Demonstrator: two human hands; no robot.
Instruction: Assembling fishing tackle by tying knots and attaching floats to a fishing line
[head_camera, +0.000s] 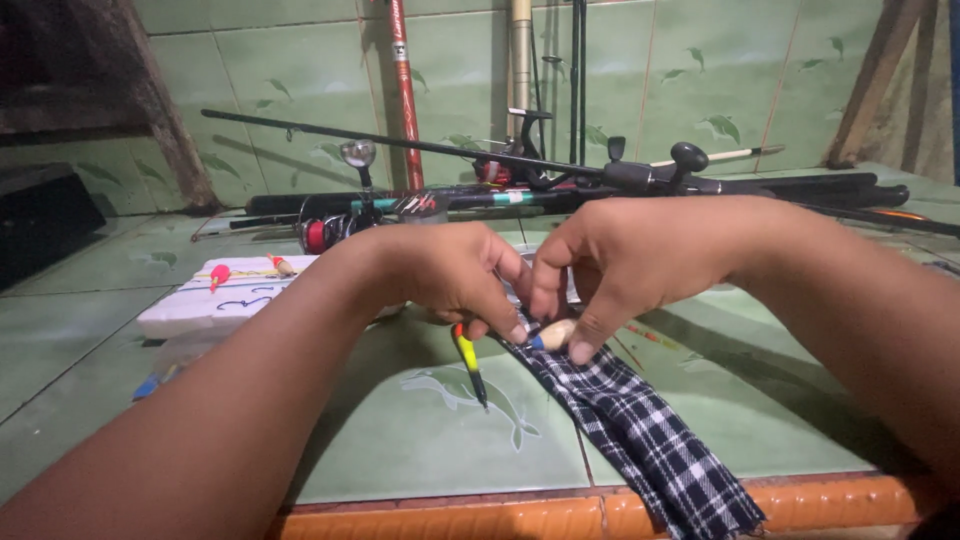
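Down at the middle of the head view, both hands meet above a green tiled floor (420, 440). The left hand (445, 275) curls its fingers inward, thumb and fingertips pinching a slim fishing float (468, 357) striped red, yellow and black, whose dark tip hangs down toward the tile. The right hand (630, 260) pinches a small pale wooden float (556, 333) between thumb and forefinger, the other fingers bent close together; a blue bit shows at the float's left end. Both floats sit just over the upper end of a black-and-white checked cloth strip (640, 430), which runs diagonally down and right until its frayed end drapes over the orange tiled edge (450, 518) at the bottom. Left of the hands lies a white foam block (215, 305) with small red and orange floats on top, near but apart from the left forearm. Behind the hands, several fishing rods (520, 195) with reels lie across the floor and lean against the green tiled wall (300, 90), closing off the far side. Open tile stretches between the cloth and the foam block, and again to the right of the cloth beneath the right forearm.
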